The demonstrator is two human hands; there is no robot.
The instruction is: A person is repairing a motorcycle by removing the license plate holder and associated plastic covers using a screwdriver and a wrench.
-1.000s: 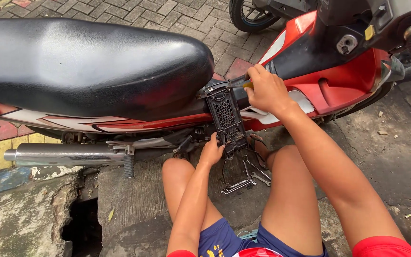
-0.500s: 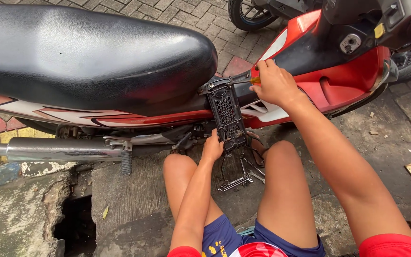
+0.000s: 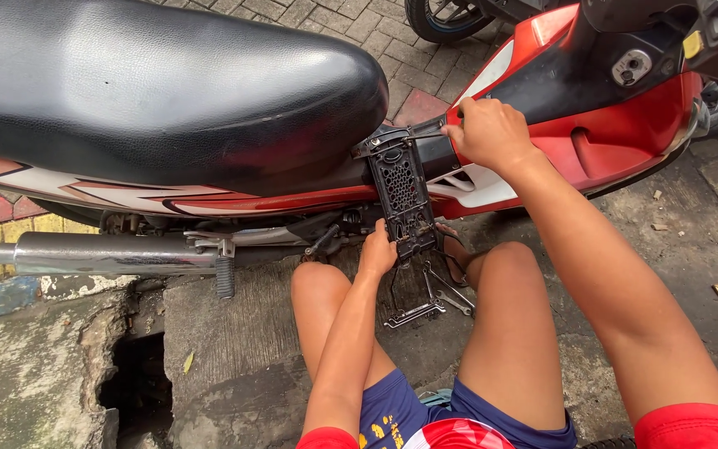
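Observation:
A black perforated plastic cover (image 3: 401, 196) hangs on the side of a red motorbike (image 3: 617, 133), just below the front tip of the black seat (image 3: 168, 91). My left hand (image 3: 376, 251) grips the cover's lower left edge. My right hand (image 3: 489, 132) is closed around the handle of a tool, whose dark shaft (image 3: 424, 128) points at the cover's top. I sit on the ground with my bare knees on either side of the cover.
Metal spanners (image 3: 430, 306) lie on the concrete between my legs. A chrome exhaust pipe (image 3: 101, 252) and a footpeg (image 3: 224, 277) stick out at the left. A deep hole (image 3: 136, 382) gapes in the broken concrete at lower left. Another wheel (image 3: 446, 18) stands behind.
The view has shifted slightly. My right hand has moved a little up and right along the red panel; my left hand stays on the cover's lower edge.

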